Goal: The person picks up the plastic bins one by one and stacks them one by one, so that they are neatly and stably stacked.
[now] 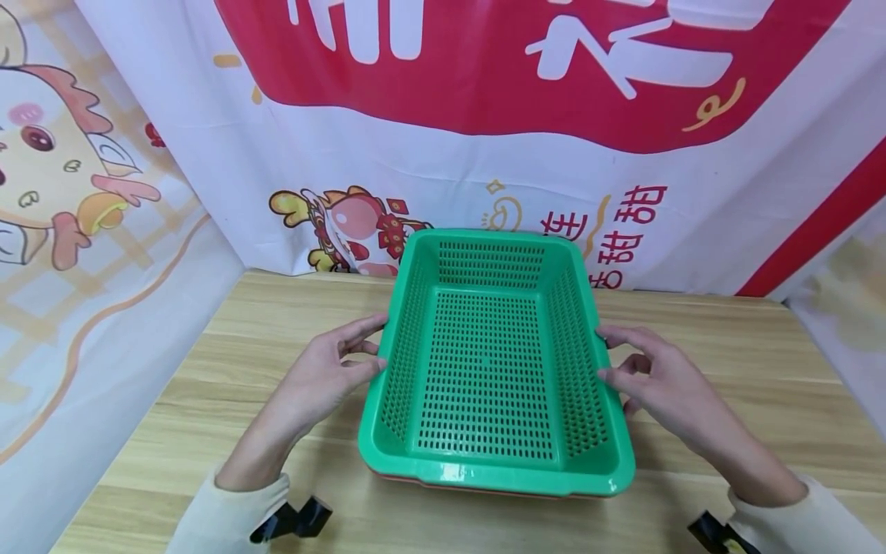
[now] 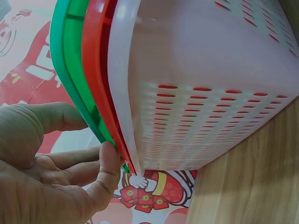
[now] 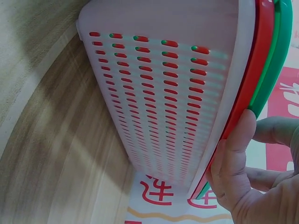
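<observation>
A green perforated plastic basket [image 1: 498,475] sits on top of a nested stack, its inside bare. Beneath its rim, the wrist views show a red basket [image 2: 95,44], with a whitish translucent basket [image 2: 187,60] outermost, standing on the table. At the left long side, my left hand [image 1: 324,378] pinches the green rim, thumb and fingertips right at its edge. Opposite it, my right hand [image 1: 659,377] holds the right long side by the rim. In the right wrist view, its fingers [image 3: 240,133] overlap the red and green rims.
The wood-grain table [image 1: 277,323] extends to both sides of the stack. Behind it hangs a printed red-and-white cloth [image 1: 471,177], close to the far basket end. Another patterned cloth [image 1: 138,308] borders the left. Black straps with small mounts [image 1: 294,519] are on both wrists.
</observation>
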Demonstrator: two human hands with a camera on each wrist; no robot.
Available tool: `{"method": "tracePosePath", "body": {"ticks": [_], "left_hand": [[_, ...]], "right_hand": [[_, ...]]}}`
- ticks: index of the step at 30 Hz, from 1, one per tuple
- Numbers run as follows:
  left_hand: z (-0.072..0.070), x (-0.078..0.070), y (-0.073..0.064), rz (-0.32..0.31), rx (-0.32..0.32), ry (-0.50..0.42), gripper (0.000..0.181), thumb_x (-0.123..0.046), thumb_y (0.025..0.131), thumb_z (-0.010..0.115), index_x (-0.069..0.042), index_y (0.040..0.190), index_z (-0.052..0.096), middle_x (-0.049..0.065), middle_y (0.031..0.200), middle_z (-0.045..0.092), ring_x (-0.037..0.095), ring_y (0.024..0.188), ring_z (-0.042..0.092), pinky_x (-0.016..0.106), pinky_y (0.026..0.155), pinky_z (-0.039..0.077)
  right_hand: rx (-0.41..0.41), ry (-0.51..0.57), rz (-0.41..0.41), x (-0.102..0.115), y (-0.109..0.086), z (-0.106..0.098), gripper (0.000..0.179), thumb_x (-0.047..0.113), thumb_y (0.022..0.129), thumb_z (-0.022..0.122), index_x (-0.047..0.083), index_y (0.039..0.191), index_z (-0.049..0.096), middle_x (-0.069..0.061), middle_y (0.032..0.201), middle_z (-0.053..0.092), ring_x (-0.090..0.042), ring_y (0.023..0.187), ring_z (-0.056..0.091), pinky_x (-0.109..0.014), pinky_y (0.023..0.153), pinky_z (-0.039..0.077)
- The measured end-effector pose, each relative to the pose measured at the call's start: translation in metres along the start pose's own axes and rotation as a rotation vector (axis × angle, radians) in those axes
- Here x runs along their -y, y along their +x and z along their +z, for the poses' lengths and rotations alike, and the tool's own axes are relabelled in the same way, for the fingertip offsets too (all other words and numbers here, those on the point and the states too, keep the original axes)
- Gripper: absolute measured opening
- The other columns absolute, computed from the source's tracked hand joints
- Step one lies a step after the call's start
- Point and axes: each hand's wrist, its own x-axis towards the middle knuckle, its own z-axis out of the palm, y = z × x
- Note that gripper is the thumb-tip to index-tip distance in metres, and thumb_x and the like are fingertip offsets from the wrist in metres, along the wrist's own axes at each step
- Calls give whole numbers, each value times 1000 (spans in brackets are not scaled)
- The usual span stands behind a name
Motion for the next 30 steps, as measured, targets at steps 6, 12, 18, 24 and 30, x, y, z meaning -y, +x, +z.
{"method": "tracePosePath", "body": {"ticks": [6,12,18,24,30], "left_hand": [[0,2,1,-9,1,5,64,-20,99,68,-22,159,46,14,141,62,33,131,57,35,91,57],[-1,5,2,-7,29,-62,64,-17,101,66,-19,161,43,15,154,56,36,137,60,49,106,58],[-2,7,3,-5,54,-120,65,-13,102,65,-17,162,41,18,148,61,32,128,68,43,101,61],[0,8,5,-12,48,-106,64,-14,102,65,-19,162,41,18,137,69,29,121,72,42,100,61],[3,8,5,-9,44,-98,64,-14,103,65,-20,162,41,18,139,68,30,122,72,41,98,62]], "right_hand": [[0,14,20,-1,1,3,69,13,99,69,-2,159,38,-26,142,50,-21,89,66,-31,62,64],[8,38,38,-1,2,3,70,14,99,70,0,159,37,-26,145,48,-23,100,71,-35,69,67],[23,74,33,-1,2,2,69,14,101,68,0,160,36,-28,146,46,-26,104,75,-37,72,67],[21,65,28,-3,2,1,69,14,101,68,0,160,35,-29,146,46,-30,106,75,-36,73,67],[22,70,29,-4,1,0,68,15,102,67,2,161,35,-27,146,46,-26,106,74,-35,74,67]]}}
